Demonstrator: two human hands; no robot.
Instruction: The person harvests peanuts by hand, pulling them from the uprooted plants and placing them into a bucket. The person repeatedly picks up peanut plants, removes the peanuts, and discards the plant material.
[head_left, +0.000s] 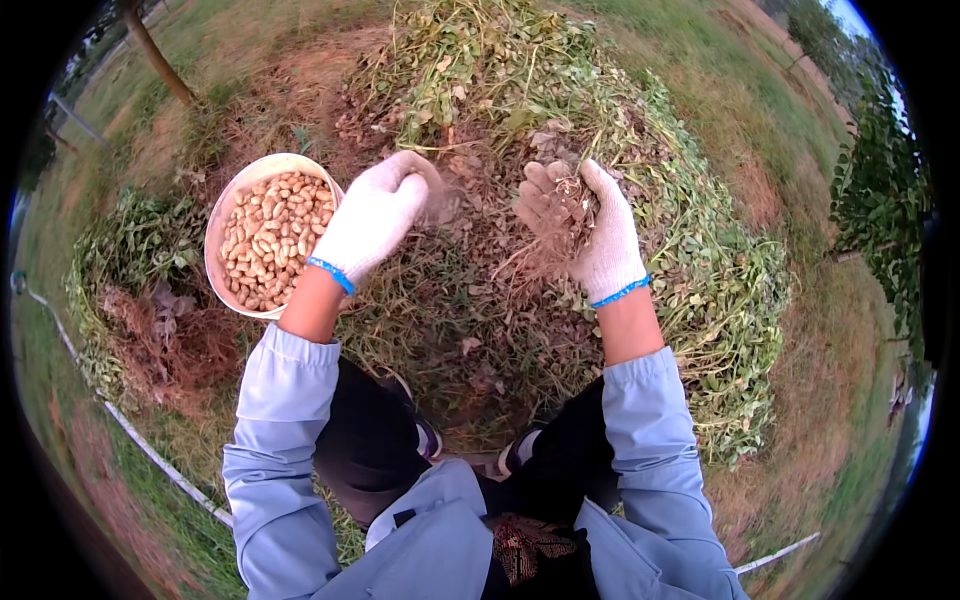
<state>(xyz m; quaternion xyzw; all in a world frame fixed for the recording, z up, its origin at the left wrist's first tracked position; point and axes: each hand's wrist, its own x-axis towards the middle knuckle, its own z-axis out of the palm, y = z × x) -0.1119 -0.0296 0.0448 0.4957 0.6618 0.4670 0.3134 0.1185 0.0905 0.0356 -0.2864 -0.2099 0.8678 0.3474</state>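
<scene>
Both of my hands wear white knitted gloves with blue cuffs. My left hand is curled just right of a white bucket; its fingertips are blurred, so whether they pinch anything is unclear. Unshelled peanuts fill much of the bucket. In my right hand, palm turned up, lies a tangle of thin roots with dry bits, the thumb and fingers curled around it. Behind and to the right of that hand spreads a large heap of green peanut plants.
A smaller pile of stripped plants with brown roots lies left, below the bucket. Dry leaves litter the ground between my hands and feet. A thin tree trunk stands upper left, and a pale hose or pipe crosses the lower-left grass.
</scene>
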